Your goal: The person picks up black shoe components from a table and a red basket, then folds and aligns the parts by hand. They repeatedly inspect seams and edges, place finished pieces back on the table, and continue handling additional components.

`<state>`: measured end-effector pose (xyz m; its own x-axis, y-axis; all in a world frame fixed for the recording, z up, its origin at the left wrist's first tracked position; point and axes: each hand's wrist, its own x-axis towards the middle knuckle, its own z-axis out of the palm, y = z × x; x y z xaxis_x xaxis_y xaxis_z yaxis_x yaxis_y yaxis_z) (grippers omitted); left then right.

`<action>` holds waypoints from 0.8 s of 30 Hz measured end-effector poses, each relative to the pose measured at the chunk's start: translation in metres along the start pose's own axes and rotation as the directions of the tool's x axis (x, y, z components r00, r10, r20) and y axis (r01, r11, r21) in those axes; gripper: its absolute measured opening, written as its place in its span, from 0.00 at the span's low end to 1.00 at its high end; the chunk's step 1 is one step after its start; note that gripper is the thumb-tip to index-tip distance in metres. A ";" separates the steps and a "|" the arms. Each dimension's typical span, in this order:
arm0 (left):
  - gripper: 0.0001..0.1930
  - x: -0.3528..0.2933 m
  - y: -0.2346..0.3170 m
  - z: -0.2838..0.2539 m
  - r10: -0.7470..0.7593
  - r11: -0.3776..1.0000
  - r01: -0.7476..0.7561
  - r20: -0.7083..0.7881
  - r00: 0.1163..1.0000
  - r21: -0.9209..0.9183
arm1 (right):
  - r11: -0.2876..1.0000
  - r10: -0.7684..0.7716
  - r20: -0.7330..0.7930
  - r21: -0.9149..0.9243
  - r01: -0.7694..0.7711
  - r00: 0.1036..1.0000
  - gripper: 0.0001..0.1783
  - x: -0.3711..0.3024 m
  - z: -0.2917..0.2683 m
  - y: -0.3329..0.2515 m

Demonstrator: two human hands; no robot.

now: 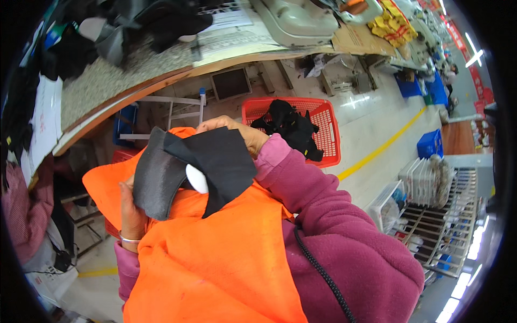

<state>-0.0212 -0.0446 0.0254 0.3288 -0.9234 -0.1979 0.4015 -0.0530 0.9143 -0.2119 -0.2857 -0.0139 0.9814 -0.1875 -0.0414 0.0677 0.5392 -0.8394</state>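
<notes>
In front of my orange apron (pixel 215 258) I hold up a black fabric piece (pixel 223 161) joined to, or lapped over, a dark grey curved padded piece (pixel 156 175). A small white rounded patch (pixel 196 178) shows between them. My left hand (pixel 132 212) grips the outer edge of the grey piece, with the thumb in front and most fingers hidden behind. My right hand (pixel 242 132) is closed on the upper edge of the black fabric, its fingers bent over the top. Whether the two pieces are sewn together I cannot tell.
A red plastic basket (pixel 335 129) with several black pieces stands on the floor ahead. Beyond my hands curves a worktable edge (pixel 124 94), with dark cut pieces (pixel 172 24) and a pale machine (pixel 296 24) on top. To the right are a metal rack (pixel 441 220) and a blue bin (pixel 430 144).
</notes>
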 end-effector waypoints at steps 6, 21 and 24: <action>0.41 0.020 0.033 0.005 -0.099 0.954 0.056 0.134 0.986 0.293 | 0.995 -0.096 0.062 0.022 0.095 0.993 0.15 0.006 -0.009 0.017; 0.19 -0.011 0.020 0.000 -0.155 0.985 0.145 -0.114 0.981 -0.093 | 0.877 0.135 0.216 -0.480 -0.015 0.967 0.06 0.070 0.008 0.019; 0.19 -0.017 0.010 0.006 -0.206 0.959 0.180 -0.100 0.974 -0.219 | 0.951 0.204 0.301 -0.286 -0.116 0.932 0.06 0.085 0.004 0.035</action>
<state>-0.0281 -0.0322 0.0401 0.3230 -0.8501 -0.4160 0.6314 -0.1340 0.7638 -0.1253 -0.2793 -0.0447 0.9821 0.1825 -0.0469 -0.1010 0.2998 -0.9486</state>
